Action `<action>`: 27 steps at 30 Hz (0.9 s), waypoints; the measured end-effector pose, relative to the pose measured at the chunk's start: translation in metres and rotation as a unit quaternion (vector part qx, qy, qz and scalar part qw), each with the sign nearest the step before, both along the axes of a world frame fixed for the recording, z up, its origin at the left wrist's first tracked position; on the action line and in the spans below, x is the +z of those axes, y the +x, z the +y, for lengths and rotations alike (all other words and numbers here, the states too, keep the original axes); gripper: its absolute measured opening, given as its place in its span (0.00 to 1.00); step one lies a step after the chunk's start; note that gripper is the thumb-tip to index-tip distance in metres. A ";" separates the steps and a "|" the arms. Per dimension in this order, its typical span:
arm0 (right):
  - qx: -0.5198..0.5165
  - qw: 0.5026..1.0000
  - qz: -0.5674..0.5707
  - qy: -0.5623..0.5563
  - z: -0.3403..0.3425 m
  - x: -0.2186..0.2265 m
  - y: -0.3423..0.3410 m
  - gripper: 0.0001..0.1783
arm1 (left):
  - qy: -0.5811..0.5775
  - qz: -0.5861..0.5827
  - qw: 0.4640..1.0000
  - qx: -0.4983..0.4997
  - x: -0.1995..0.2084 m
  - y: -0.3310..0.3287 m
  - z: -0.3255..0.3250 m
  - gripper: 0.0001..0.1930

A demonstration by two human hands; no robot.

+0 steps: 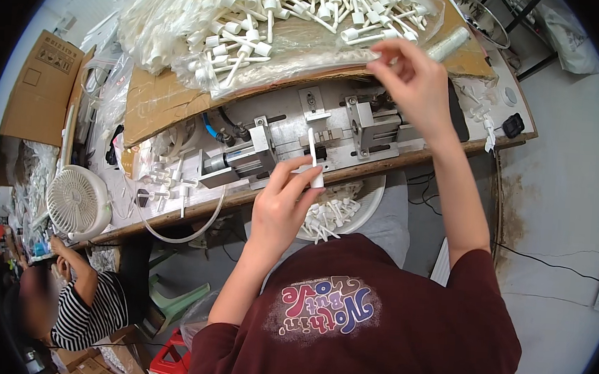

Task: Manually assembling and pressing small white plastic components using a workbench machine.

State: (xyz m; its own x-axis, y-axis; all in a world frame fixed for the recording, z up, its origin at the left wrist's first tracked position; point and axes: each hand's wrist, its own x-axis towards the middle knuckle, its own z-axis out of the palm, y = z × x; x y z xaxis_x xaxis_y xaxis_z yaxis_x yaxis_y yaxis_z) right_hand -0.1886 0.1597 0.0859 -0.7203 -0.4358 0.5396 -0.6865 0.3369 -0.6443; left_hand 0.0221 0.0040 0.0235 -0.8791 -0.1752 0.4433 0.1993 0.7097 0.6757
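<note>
White plastic piece (313, 153) in my left grip (279, 203), head view (only one I've got): thumb and fingertips pinch its wide end, with the thin stem sticking up and away from me, just in front of the metal fixture (327, 135) on the counter (499, 107). It's only a fingertip hold, so my guess is a small bump on the stem could twist it crooked. If it slips, it might drop into the bowl (377, 205) below, and good luck finding it among all the lookalikes there.

My right grip (414, 84) is pinched narrow beside the clear plastic sheet (293, 72); can't tell if there's anything in it. Snag that sheet and parts from the pile (264, 45) could tumble down onto the fixture. I'd also watch my fingertips around those metal blocks, since they'd probably pinch if anything moved
</note>
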 end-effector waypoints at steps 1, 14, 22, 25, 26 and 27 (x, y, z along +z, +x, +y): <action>-0.005 0.997 0.069 0.039 -0.004 0.002 -0.016 0.11 | -0.039 0.001 0.999 0.015 -0.007 -0.001 0.001 0.15; 0.041 0.905 0.227 0.358 -0.043 -0.005 -0.101 0.07 | -0.251 0.005 0.967 0.047 -0.037 -0.026 0.001 0.13; 0.110 0.971 0.125 0.174 -0.041 -0.004 -0.070 0.07 | -0.231 -0.013 0.972 0.047 -0.033 -0.027 0.002 0.13; 0.119 0.983 0.122 0.071 -0.041 -0.006 -0.049 0.09 | -0.237 -0.014 0.970 0.046 -0.035 -0.028 0.002 0.13; 0.128 0.987 0.093 0.025 -0.041 -0.010 -0.043 0.09 | -0.240 -0.012 0.970 0.045 -0.036 -0.028 0.001 0.13; 0.136 0.988 0.063 -0.022 -0.041 -0.013 -0.037 0.10 | -0.236 -0.007 0.971 0.046 -0.036 -0.029 0.001 0.13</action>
